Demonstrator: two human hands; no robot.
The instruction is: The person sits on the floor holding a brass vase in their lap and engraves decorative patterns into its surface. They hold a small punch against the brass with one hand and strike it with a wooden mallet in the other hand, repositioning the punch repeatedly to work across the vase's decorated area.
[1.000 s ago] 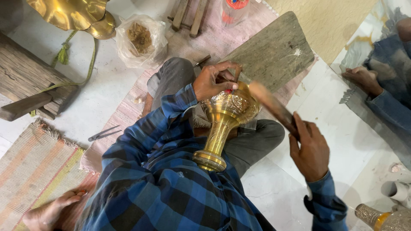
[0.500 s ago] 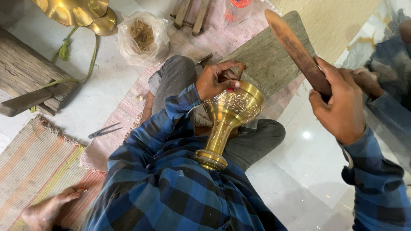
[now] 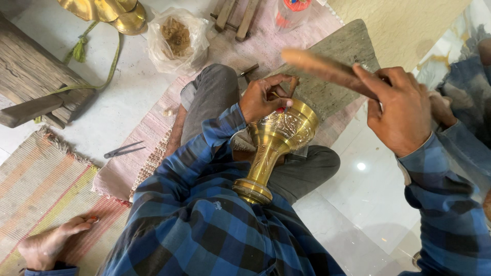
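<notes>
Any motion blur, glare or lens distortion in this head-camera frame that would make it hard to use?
Head view: the wooden stick in the right hand is smeared by motion blur; the left hand and the brass goblet are sharp. A small glare spot sits on the glossy floor tile, with soft highlights on the goblet's rim. Wide-angle distortion bends the edges of the frame. Lighting is even.

motion-blurred wooden stick (image 3: pixel 327 69) in right hand (image 3: pixel 401 115)

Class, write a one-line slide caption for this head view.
Left hand steadies an engraved brass goblet; right hand raises a wooden stick.
</notes>
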